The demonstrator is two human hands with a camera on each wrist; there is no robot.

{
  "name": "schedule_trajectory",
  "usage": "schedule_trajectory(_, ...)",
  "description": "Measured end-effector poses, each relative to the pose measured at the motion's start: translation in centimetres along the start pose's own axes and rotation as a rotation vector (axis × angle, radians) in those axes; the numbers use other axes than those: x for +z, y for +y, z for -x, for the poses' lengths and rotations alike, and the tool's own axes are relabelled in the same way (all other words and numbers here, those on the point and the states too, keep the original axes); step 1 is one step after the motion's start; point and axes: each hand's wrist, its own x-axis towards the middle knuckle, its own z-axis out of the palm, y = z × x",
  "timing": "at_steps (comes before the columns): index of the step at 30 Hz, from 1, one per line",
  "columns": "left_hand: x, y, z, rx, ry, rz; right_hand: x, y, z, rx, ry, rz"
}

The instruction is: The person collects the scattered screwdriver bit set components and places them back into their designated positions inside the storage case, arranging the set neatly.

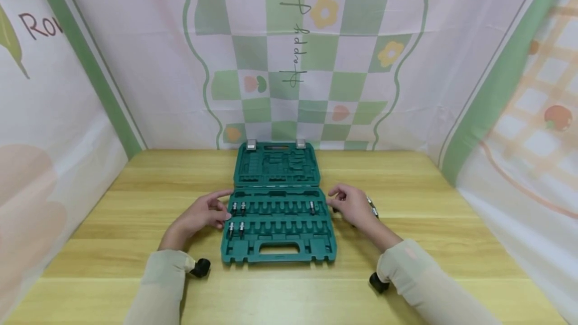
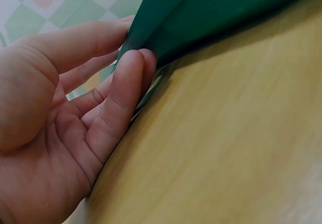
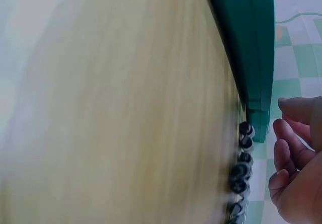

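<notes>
An open green tool case (image 1: 277,256) lies in the middle of the wooden table (image 1: 135,204), its lid (image 1: 275,164) folded back flat. A few metal bits (image 1: 235,208) stand in the left slots and one bit (image 1: 312,207) in a right slot. My left hand (image 1: 223,207) rests at the case's left edge. In the left wrist view the left hand (image 2: 128,53) touches the case (image 2: 211,12) with its fingertips. My right hand (image 1: 336,199) hovers beside the right edge, fingers loosely curled and holding nothing. In the right wrist view the right hand (image 3: 287,153) sits next to a row of sockets (image 3: 244,158) by the case (image 3: 246,43).
A row of metal sockets (image 1: 373,208) lies on the table just behind my right hand. Printed cloth walls close in the table at the back and on both sides. Bare wood stretches to the left and right of the case.
</notes>
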Motion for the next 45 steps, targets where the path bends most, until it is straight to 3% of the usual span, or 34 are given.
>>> schedule_trajectory(19,0.0,0.0,0.1,0.008,-0.005,-0.005,-0.7,1.0,0.1,-0.062,-0.053,0.086)
schedule_trajectory(45,0.0,-0.2,0.0,0.003,0.002,0.0,-1.5,1.2,-1.0,-0.036,-0.226,0.16)
